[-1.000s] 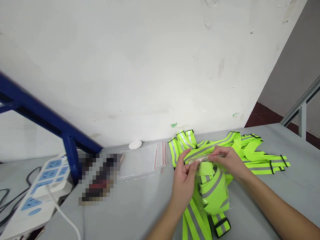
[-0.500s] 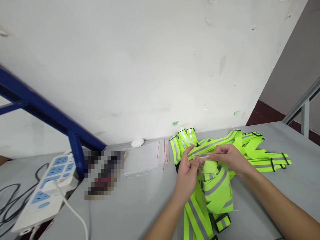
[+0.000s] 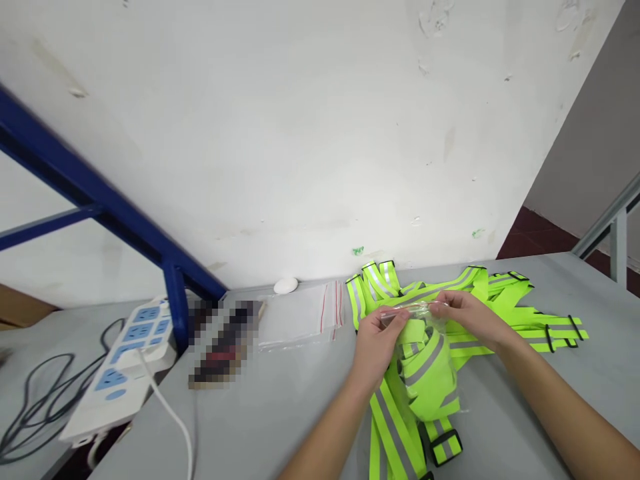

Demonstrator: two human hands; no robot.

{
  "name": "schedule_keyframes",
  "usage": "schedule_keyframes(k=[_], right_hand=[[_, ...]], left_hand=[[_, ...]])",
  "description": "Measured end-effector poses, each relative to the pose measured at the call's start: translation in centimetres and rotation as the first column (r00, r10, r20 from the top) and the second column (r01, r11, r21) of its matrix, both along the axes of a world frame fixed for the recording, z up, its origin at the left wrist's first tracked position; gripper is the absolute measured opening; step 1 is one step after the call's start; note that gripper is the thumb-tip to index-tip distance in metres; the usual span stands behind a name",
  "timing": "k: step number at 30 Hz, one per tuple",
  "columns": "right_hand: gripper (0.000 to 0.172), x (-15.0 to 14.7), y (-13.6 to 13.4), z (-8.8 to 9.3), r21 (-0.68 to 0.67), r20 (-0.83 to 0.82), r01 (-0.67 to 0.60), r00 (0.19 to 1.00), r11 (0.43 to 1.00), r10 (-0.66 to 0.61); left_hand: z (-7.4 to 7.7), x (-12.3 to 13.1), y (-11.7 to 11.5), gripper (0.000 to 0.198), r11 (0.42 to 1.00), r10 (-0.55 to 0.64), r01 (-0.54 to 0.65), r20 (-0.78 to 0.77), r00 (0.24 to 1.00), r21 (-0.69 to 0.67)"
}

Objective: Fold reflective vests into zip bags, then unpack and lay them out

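A clear plastic bag (image 3: 429, 373) with a folded neon-yellow reflective strap inside hangs between my hands. My left hand (image 3: 379, 340) pinches the left end of its top edge between thumb and fingers. At the right end of that edge, my right hand (image 3: 463, 315) is closed on the plastic. Loose yellow straps with grey stripes and black buckles (image 3: 520, 327) lie behind and to the right of the bag. More straps (image 3: 395, 427) run toward the near edge below it.
Flat clear bags with red lines (image 3: 295, 319) lie left of the straps, near a white oval object (image 3: 285, 286). A blurred item (image 3: 225, 347), a blue metal frame (image 3: 175, 300) and a white power strip (image 3: 120, 367) with cables are farther left.
My left fingers have closed down onto the bag's top edge, where the index finger was raised before. My right hand has shifted slightly, and the view has turned a little left.
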State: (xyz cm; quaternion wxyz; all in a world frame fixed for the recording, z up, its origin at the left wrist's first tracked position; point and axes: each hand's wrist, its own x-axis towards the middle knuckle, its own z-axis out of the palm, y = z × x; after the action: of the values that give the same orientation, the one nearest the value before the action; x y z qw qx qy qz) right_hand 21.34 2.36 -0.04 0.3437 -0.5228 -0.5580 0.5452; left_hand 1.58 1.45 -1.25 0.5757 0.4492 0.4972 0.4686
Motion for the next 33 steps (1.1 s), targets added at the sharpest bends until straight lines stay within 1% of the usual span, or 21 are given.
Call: schedule_keyframes(k=[3, 5, 7, 9, 12, 17, 21, 23, 25, 29, 33], right_hand=[[0.036, 0.1, 0.1, -0.3, 0.074, -0.021, 0.01, 1.0, 0.997, -0.009], [0.034, -0.1, 0.0, -0.3, 0.171, -0.05, 0.034, 0.998, 0.985, -0.026], [0.031, -0.4, -0.2, -0.2, 0.265, -0.053, 0.053, 0.998, 0.963, -0.04], [0.029, -0.6, -0.5, 0.1, 0.321, -0.048, 0.051, 0.998, 0.946, -0.038], [0.026, -0.6, -0.8, 0.3, 0.337, -0.07, 0.029, 0.998, 0.941, -0.005], [0.026, -0.4, -0.9, 0.4, 0.325, -0.088, 0.005, 0.996, 0.946, 0.025], [0.025, -0.3, -0.9, 0.6, 0.35, -0.079, -0.006, 0.996, 0.937, 0.036], [0.024, -0.3, -0.9, 0.6, 0.343, -0.068, -0.017, 0.997, 0.939, 0.043], [0.023, -0.3, -0.9, 0.6, 0.341, -0.06, -0.02, 0.997, 0.94, 0.043], [0.019, -0.3, -0.9, 0.7, 0.37, -0.045, -0.008, 0.999, 0.929, 0.026], [0.018, -0.3, -1.0, 1.1, 0.395, 0.033, -0.033, 0.999, 0.918, 0.022]], left_hand=[[-0.1, -0.3, 0.0, 0.035, 0.999, 0.001, 0.0, -0.017, 1.0, 0.038], [0.1, -0.5, -0.1, 0.035, 0.999, -0.018, 0.019, -0.012, 1.0, 0.047], [0.6, -0.9, -0.1, 0.036, 0.997, -0.06, 0.061, -0.019, 0.998, 0.046], [1.1, -1.2, -0.3, 0.035, 0.991, -0.121, 0.123, -0.043, 0.992, 0.045], [1.6, -1.5, -0.6, 0.028, 0.985, -0.154, 0.159, -0.07, 0.986, 0.061], [1.8, -1.1, -1.2, 0.019, 0.986, -0.082, 0.087, -0.046, 0.996, 0.14], [1.8, -0.9, -1.4, 0.02, 0.99, -0.061, 0.063, -0.023, 0.998, 0.129], [2.0, -1.0, -1.4, 0.021, 0.987, -0.07, 0.079, -0.066, 0.995, 0.142], [2.3, -1.1, -1.5, 0.025, 0.982, -0.108, 0.122, -0.101, 0.989, 0.147], [2.7, -1.5, -1.6, 0.037, 0.975, -0.19, 0.197, -0.07, 0.979, 0.099], [2.6, -1.5, -1.6, 0.032, 0.98, -0.183, 0.189, -0.078, 0.98, 0.066]])
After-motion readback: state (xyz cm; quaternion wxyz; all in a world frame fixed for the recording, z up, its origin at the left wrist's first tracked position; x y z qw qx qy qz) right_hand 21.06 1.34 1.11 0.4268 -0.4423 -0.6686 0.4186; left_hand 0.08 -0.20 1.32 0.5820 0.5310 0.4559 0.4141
